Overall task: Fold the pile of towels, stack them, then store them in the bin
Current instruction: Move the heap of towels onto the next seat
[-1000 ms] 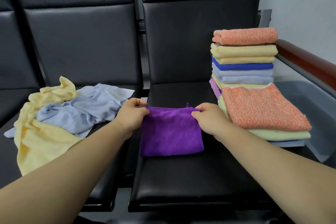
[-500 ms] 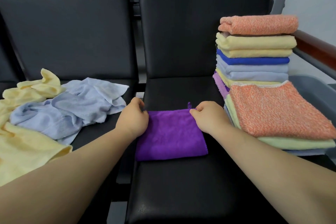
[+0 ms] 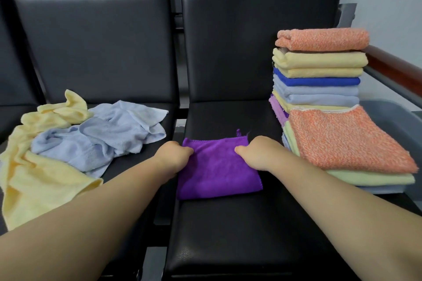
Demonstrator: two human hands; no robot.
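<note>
A folded purple towel [image 3: 217, 171] lies flat on the middle black seat [image 3: 228, 235]. My left hand [image 3: 172, 155] grips its far left corner with curled fingers. My right hand [image 3: 258, 153] grips its far right part, fingers curled onto the cloth. To the right stands a tall stack of folded towels [image 3: 319, 70], orange on top, and in front of it a lower stack topped by an orange towel [image 3: 342, 141]. On the left seat lies an unfolded heap: a light blue towel [image 3: 102, 137] over a yellow towel [image 3: 41, 178].
A grey bin [image 3: 397, 118] sits at the far right behind the lower stack, under a brown wooden armrest [image 3: 397, 68]. A gap separates the two seats. Black seat backs rise behind everything.
Both hands have drawn closer together on the towel's far edge and now lie over the cloth. The view shifted slightly; the towel stays on the seat.
</note>
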